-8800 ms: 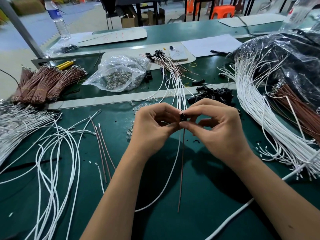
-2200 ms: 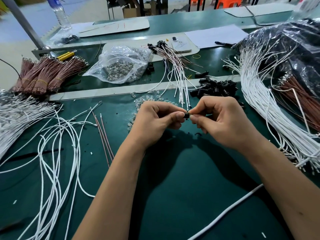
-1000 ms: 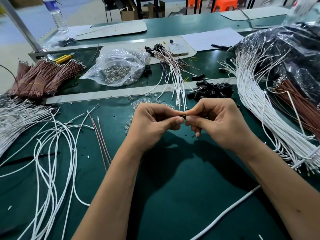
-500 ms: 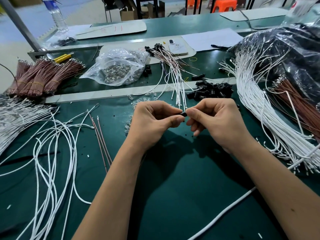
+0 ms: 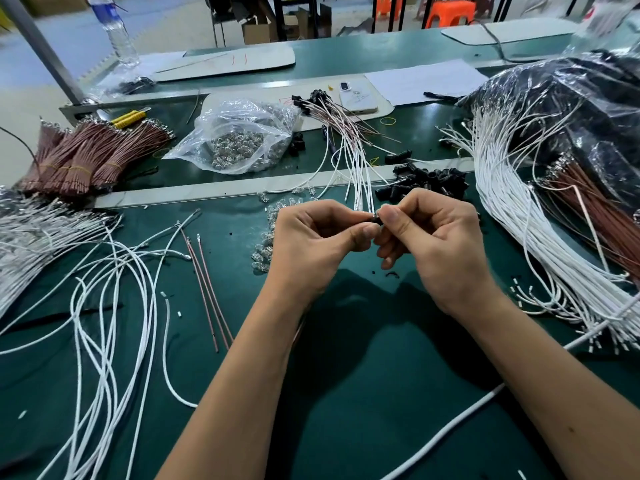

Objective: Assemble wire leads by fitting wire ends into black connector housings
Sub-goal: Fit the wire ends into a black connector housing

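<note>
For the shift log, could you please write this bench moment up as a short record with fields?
surface: green mat
left hand: pinches the black connector housing
right hand: pinches the black connector housing from the other side
spare housings: black pile just behind the hands
finished leads: fanned bunch behind the pile
loose wires: white wires left, brown wires beside them
clear bag: small glass bulbs

Matt green mat [image 5: 346, 393] covers the bench; a glossy, crinkled clear plastic bag [image 5: 239, 133] holds shiny glass bulbs, beside smooth white-sheathed wires [image 5: 512, 216], matt black plastic housings [image 5: 429, 180] and paper sheet [image 5: 426, 79].
</note>
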`<move>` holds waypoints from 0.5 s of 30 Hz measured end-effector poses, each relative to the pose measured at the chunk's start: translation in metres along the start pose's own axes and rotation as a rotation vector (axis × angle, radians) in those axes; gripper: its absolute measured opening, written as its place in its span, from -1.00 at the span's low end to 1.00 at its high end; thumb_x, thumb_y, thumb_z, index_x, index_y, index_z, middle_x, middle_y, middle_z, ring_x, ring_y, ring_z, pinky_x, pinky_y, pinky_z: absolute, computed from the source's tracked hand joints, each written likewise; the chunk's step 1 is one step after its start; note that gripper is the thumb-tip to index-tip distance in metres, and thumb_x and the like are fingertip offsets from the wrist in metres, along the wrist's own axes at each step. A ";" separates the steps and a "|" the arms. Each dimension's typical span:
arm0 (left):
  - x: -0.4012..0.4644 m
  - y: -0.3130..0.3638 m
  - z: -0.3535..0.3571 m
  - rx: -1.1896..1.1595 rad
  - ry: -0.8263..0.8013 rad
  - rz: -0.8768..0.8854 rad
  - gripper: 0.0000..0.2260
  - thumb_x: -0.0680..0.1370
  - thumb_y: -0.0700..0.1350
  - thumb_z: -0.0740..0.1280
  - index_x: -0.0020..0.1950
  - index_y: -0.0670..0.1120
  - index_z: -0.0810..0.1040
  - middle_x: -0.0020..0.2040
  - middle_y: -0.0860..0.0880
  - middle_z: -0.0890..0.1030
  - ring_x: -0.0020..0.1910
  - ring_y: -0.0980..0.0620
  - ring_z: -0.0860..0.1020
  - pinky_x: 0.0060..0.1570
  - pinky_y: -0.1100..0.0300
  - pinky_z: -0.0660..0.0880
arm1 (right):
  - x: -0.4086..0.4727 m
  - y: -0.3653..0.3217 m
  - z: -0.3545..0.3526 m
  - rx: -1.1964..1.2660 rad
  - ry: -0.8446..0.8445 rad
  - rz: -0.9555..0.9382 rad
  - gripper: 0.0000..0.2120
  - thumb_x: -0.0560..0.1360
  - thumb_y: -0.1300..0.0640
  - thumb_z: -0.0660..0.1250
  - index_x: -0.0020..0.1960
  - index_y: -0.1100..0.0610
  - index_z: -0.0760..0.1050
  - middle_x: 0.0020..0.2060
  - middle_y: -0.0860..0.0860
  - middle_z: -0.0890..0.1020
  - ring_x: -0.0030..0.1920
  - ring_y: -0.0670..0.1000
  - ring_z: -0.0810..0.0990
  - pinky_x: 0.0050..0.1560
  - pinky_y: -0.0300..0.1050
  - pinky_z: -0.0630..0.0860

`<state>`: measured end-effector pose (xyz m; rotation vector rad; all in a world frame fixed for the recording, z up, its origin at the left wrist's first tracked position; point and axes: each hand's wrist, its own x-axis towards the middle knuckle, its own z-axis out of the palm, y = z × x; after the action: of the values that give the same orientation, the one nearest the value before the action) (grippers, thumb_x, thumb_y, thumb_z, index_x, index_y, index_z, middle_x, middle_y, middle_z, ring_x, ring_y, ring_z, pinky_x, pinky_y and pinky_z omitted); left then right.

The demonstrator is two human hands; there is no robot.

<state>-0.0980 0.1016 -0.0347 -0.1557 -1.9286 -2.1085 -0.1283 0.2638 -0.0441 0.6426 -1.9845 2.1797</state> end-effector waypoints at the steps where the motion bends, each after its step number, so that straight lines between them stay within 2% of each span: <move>1: 0.001 0.000 0.000 0.001 0.008 -0.010 -0.91 0.42 -0.40 0.53 -0.13 -0.28 0.69 -0.28 -0.14 0.71 -0.35 0.02 0.63 -0.22 0.17 0.63 | 0.001 0.000 0.000 -0.016 0.007 -0.011 -0.77 0.63 0.27 0.39 -0.17 0.37 0.55 -0.36 0.23 0.64 -0.44 0.11 0.62 -0.42 -0.08 0.60; 4: 0.002 0.001 0.002 -0.004 0.096 -0.055 -0.93 0.44 -0.35 0.54 -0.15 -0.22 0.71 -0.27 -0.15 0.71 -0.34 0.01 0.62 -0.19 0.16 0.62 | 0.001 -0.002 0.000 -0.032 -0.030 0.002 -0.85 0.66 0.24 0.35 -0.02 0.28 0.65 -0.29 0.17 0.67 -0.37 0.10 0.66 -0.36 -0.10 0.63; 6: 0.003 0.003 0.005 -0.046 0.191 -0.091 -0.93 0.45 -0.31 0.54 -0.17 -0.17 0.71 -0.26 -0.14 0.71 -0.31 0.01 0.62 -0.17 0.16 0.61 | 0.000 -0.003 0.001 -0.014 -0.067 0.056 -0.84 0.68 0.20 0.31 0.13 0.20 0.66 -0.22 0.18 0.68 -0.27 0.12 0.69 -0.36 -0.06 0.65; 7: 0.003 0.005 0.007 -0.072 0.238 -0.110 -0.93 0.45 -0.31 0.54 -0.17 -0.16 0.71 -0.25 -0.14 0.72 -0.30 0.02 0.62 -0.17 0.18 0.60 | -0.002 -0.003 0.003 -0.026 -0.080 0.087 -0.84 0.68 0.19 0.31 0.14 0.19 0.66 -0.20 0.19 0.69 -0.26 0.12 0.70 -0.37 -0.03 0.66; 11: 0.010 0.013 0.017 -0.178 0.389 -0.229 -0.91 0.43 -0.28 0.57 -0.15 -0.20 0.69 -0.28 -0.08 0.68 -0.35 0.08 0.54 -0.28 0.23 0.52 | -0.007 0.000 0.016 -0.125 -0.202 0.238 -0.80 0.66 0.15 0.35 -0.04 0.27 0.63 -0.25 0.23 0.69 -0.32 0.19 0.68 -0.40 0.08 0.65; 13: 0.017 0.020 0.026 -0.235 0.425 -0.284 -0.88 0.43 -0.28 0.57 -0.11 -0.23 0.68 -0.30 -0.06 0.66 -0.41 0.12 0.52 -0.35 0.24 0.48 | -0.006 -0.004 0.025 -0.073 -0.274 0.286 -0.77 0.66 0.14 0.35 -0.04 0.30 0.60 -0.28 0.26 0.66 -0.36 0.19 0.65 -0.42 0.03 0.63; 15: 0.027 0.030 0.034 -0.252 0.449 -0.289 -0.85 0.44 -0.27 0.57 -0.07 -0.26 0.67 -0.23 -0.12 0.68 -0.41 0.13 0.52 -0.31 0.24 0.50 | -0.001 -0.009 0.031 -0.012 -0.287 0.279 -0.79 0.67 0.20 0.33 -0.10 0.27 0.60 -0.35 0.16 0.62 -0.41 0.10 0.60 -0.50 -0.08 0.56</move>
<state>-0.1188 0.1297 0.0047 0.5331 -1.4906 -2.3089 -0.1168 0.2346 -0.0347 0.7541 -2.3560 2.3396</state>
